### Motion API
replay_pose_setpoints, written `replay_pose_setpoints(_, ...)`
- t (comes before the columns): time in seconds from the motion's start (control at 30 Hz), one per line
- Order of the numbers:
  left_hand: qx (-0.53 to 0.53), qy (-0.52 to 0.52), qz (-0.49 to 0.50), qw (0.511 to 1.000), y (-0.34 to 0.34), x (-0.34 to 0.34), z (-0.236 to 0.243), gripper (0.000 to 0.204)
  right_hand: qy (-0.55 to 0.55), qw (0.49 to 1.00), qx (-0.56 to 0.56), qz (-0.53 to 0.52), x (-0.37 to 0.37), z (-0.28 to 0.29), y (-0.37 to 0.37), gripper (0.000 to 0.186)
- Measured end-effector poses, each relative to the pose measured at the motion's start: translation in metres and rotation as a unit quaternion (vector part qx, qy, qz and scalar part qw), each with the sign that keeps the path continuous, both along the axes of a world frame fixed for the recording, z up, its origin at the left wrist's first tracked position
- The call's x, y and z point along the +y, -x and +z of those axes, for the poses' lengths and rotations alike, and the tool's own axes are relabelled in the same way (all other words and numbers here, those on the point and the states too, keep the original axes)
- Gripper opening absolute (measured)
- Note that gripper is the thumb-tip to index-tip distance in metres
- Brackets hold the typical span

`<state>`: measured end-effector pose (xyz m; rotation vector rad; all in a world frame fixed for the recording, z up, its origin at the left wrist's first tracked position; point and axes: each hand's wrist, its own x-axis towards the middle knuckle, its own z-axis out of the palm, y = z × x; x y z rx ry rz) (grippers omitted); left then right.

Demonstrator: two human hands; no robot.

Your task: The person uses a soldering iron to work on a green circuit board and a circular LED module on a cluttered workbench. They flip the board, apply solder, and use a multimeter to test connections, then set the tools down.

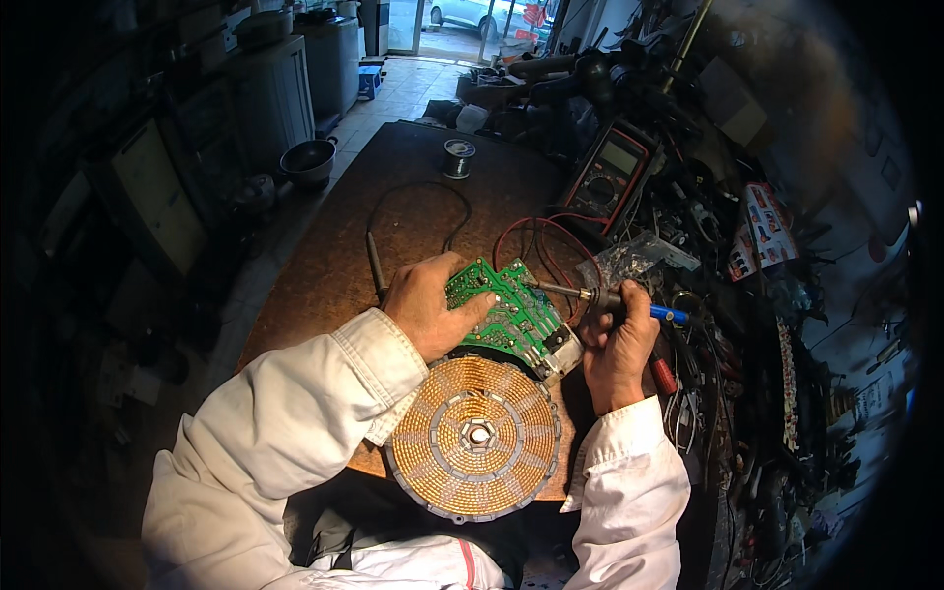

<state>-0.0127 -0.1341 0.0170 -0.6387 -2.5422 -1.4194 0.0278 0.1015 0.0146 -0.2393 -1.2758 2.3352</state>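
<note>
My left hand grips the left side of a green circuit board, thumb on its soldered face. The board is tilted, a silvery block of parts at its lower right edge. In my right hand is a soldering iron with a blue handle end; its thin metal tip reaches the board's upper right edge. Whether the tip touches a joint, I cannot tell. Just below the board, a round copper induction coil lies over the table's near edge, beside my left cuff.
On the brown table stand a solder wire spool and a multimeter. A dark probe on a looped cable lies left of the board. Red and black leads run behind it. Tools and cables crowd the right; a pan sits left.
</note>
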Motion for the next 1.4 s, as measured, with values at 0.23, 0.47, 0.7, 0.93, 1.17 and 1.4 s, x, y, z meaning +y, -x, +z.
replay_pose_setpoints(0.23, -0.008, -0.009, -0.007, 1.000, 0.0004, 0.0002, -0.0005, 0.033, -0.002, 1.000, -0.002, -0.013, -0.0014, 0.0014, -0.0009, 0.021)
replay_pose_setpoints(0.47, -0.009, -0.004, -0.004, 1.000, 0.0004, -0.0003, 0.0016, 0.034, -0.005, 1.000, 0.002, 0.009, -0.0015, 0.0020, -0.0044, 0.017)
replay_pose_setpoints(0.7, 0.017, -0.007, -0.002, 1.000, 0.0000, 0.0003, 0.0007, 0.035, -0.026, 1.000, 0.003, 0.013, -0.0050, 0.0043, -0.0054, 0.019)
replay_pose_setpoints(0.93, 0.000, 0.000, -0.005, 1.000, -0.0004, 0.0000, 0.0032, 0.035, -0.043, 0.998, 0.023, 0.029, -0.0035, 0.0025, -0.0046, 0.022)
replay_pose_setpoints(1.17, -0.004, 0.000, -0.006, 1.000, -0.0011, -0.0004, 0.0038, 0.036, -0.061, 0.998, 0.006, 0.007, -0.0061, 0.0042, -0.0047, 0.024)
replay_pose_setpoints(1.4, 0.007, -0.005, -0.005, 1.000, -0.0011, -0.0005, 0.0037, 0.036, -0.021, 1.000, 0.016, 0.002, -0.0060, 0.0048, -0.0035, 0.025)
